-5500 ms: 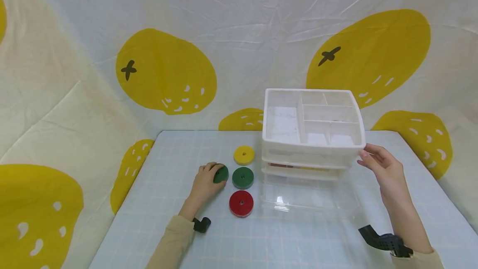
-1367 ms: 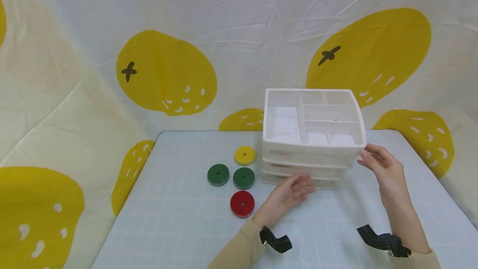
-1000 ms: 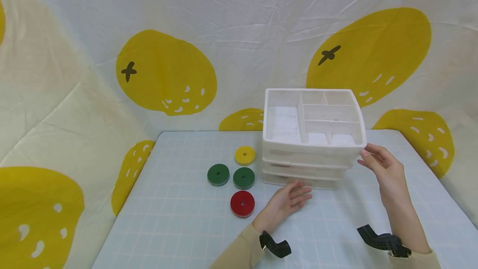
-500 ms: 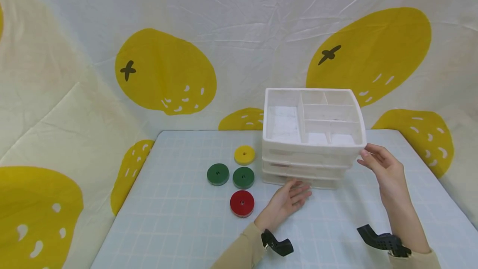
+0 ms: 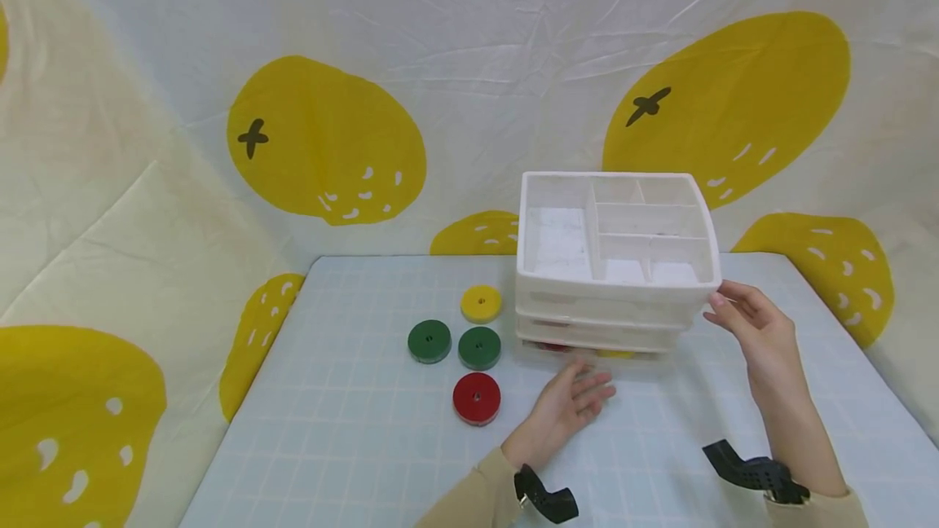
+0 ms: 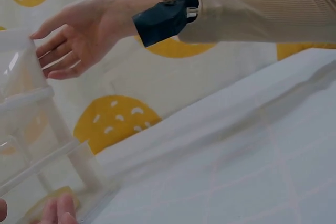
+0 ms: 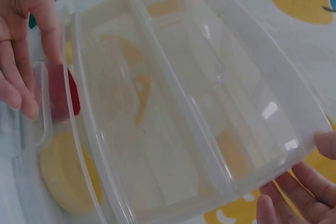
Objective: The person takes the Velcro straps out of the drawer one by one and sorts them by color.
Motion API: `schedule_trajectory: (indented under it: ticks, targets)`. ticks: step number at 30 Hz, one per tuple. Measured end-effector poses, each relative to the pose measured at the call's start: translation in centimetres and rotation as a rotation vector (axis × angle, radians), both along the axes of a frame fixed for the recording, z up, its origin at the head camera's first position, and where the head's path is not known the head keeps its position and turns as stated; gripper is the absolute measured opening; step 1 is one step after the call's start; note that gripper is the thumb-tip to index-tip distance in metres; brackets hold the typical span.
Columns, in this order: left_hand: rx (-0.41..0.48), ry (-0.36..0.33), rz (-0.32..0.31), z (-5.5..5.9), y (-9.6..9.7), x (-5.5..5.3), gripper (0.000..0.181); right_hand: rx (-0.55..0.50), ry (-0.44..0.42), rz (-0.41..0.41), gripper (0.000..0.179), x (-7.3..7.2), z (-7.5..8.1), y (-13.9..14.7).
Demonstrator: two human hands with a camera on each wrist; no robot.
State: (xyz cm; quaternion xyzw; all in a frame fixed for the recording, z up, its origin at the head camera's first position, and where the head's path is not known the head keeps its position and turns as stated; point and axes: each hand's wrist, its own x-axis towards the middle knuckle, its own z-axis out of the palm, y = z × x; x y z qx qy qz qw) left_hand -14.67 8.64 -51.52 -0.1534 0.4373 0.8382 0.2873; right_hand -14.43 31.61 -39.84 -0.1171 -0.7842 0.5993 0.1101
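One drawer (image 5: 638, 365) ajar

Cabinet (image 5: 616, 293) stands upright on the pale checked table (image 5: 345, 430); compartments on top. Its lowest drawer, clear plastic, is partly out. Inside: a red piece (image 7: 63, 93) and a yellow piece (image 7: 68, 171); from the head view, red lies at yellow's 9 o'clock.

Left hand (image 5: 557, 407): at the cabinet's 7 o'clock, right at the drawer front. Fingers loosely extended, slightly spread, by the clear handle (image 7: 39, 129); cannot tell whether any fingertip hooks it.

Right hand (image 5: 756, 323): between the cabinet's 3 and 4 o'clock. Fingers relaxed, lightly bent, tips touching the cabinet's side near its upper front corner.

Four discs lie flat toward the cabinet's 8 and 9 o'clock. Counting from the near green disc (image 5: 479, 348): yellow disc (image 5: 481, 304) at 12, far green disc (image 5: 429, 341) at 9, red disc (image 5: 477, 398) at 6.

Behind: white cloth (image 5: 484, 39), yellow fruit print.
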Motion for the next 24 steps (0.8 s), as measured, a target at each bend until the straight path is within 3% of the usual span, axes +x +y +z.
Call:
schedule_trajectory:
  ticks: [9,15,24]
  targets:
    - [-0.048,-0.047,-0.019,0.5,-0.4,2.1,0.043,0.0,0.005,0.006,0.045,0.0,0.0,-0.1]
    - [-0.05,-0.113,-0.07,0.8,-1.0,3.4,0.05,0.007,-0.002,-0.002,0.044,0.0,0.0,-0.1]
    - [-0.072,-0.123,-0.137,1.3,-1.3,5.6,0.045,-0.034,-0.003,0.0,0.045,0.0,0.1,0.0]
